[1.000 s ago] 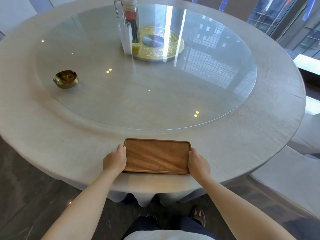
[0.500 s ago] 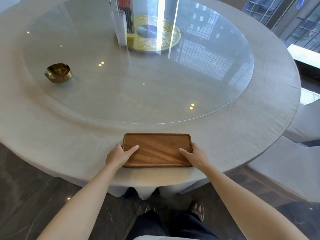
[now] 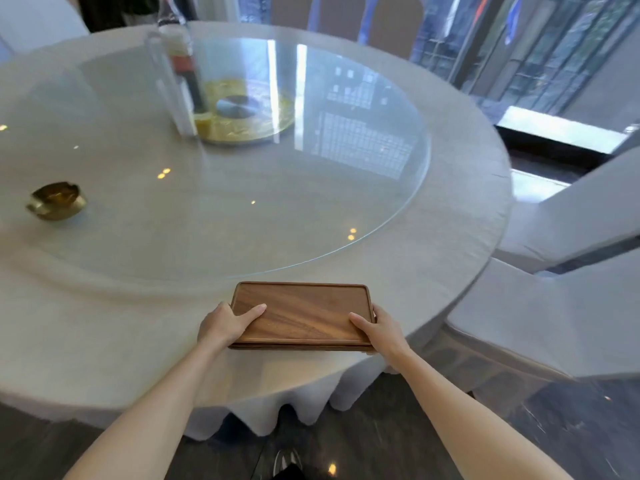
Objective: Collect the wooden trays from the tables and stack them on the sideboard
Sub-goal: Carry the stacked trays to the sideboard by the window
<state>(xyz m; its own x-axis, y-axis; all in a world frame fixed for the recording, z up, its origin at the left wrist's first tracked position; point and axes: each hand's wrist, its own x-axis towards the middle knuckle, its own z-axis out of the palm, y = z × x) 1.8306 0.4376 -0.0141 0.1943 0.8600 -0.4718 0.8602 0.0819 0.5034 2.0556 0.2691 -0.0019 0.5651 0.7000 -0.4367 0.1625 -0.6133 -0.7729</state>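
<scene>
A brown rectangular wooden tray point(image 3: 304, 315) is at the near edge of the round table point(image 3: 104, 327), which is covered in a pale cloth. Its near side looks raised a little off the cloth. My left hand point(image 3: 225, 323) grips the tray's left end, thumb lying on its top face. At the right end my right hand point(image 3: 377, 329) holds the tray the same way, thumb on top. The sideboard is not in view.
A round glass turntable point(image 3: 242, 188) fills the table's middle. On it stand a brass ashtray point(image 3: 57, 200) at the left, a bottle point(image 3: 180, 64) and a gold centre disc point(image 3: 242, 112). White-covered chairs point(image 3: 568, 306) stand close on the right. Dark floor lies below.
My hands went from flanking the tray's ends to gripping them with thumbs on top. The tray's near side has lifted slightly. The camera tilted up and swung right.
</scene>
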